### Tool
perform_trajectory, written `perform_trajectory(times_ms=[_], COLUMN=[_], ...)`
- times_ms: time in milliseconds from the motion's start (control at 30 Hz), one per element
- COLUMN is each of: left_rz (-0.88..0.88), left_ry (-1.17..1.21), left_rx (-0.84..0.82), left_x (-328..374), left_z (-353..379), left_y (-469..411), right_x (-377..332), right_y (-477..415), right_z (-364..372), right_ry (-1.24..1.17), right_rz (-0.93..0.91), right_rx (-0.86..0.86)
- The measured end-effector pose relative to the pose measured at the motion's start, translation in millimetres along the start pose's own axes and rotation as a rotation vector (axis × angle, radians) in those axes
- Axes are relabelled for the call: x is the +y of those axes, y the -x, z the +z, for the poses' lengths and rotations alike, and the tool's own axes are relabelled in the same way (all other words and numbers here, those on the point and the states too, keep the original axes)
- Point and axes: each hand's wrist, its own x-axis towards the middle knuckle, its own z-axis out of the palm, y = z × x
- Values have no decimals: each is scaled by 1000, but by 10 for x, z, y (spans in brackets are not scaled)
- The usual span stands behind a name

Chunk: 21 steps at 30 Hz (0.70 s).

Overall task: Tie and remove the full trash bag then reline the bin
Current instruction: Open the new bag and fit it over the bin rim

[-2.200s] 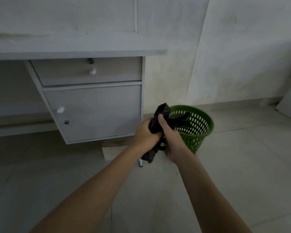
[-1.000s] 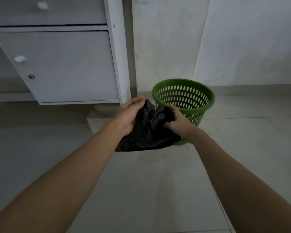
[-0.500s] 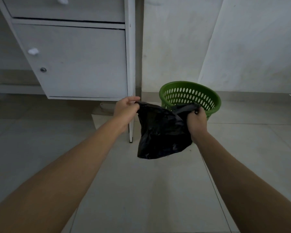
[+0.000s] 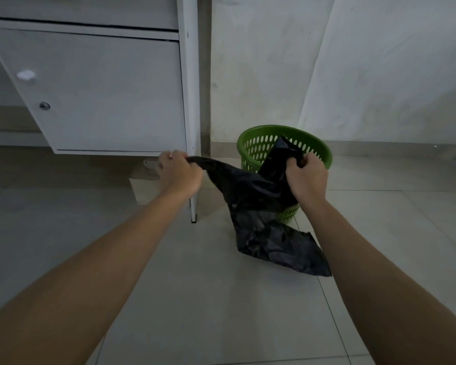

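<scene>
Hands wider apart than half second back: left hand [image 4: 178,173] pinches one edge of black bag [image 4: 263,227], right hand [image 4: 307,177] clenched round bunched other edge just above green bin [image 4: 324,151] rim. Bag, bunched short before, now shaken long, tail sagging toward floor before bin. Judged: relining stage, mouth not yet opened. Count: two hands, one bag, one bin, one white cabinet [image 4: 103,96]

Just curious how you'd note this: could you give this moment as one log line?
step: relining | left hand: grips black bag edge | right hand: grips other edge | green bin: not yet lined
</scene>
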Motion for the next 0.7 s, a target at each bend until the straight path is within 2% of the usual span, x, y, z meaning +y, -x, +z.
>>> perform_trajectory(times_ms=[67,133,200,233,300,400,433,467,533,567,633,700], left_rz=[313,530,602,618,608,532,485,429,308,255,184,134], left_ry=[10,123,93,66,76,148,182,226,328,384,476,539], left_rx=[4,-237,-511,-584,-544,-337,-321,-332,-385,-412,-439,-435], left_x=[93,221,338,368,377,335,320,306,304,308,301,288], left_z=[5,22,82,129,243,290,281,269,226,204,181,162], left_y=[76,152,264,312,346,261,217,176,129,118,97,83], right_x=[-38,-114,-210,-241,-270,-226,-214,-201,-152,-106,-37,0], right_y=[12,39,87,101,113,112,116,112,91,77,78,111], right_z=[6,38,70,68,34,9,19,33,49,56,52,55], right_ry=[-45,-180,-460,-577,-685,-749,-677,-502,2,182,280,138], right_rz=[51,111,246,309,352,342,277,164,-115,-202,-191,-97], right_rx=[-76,-235,-442,-533,-710,-854,-814,-698,-418,-346,-431,-577])
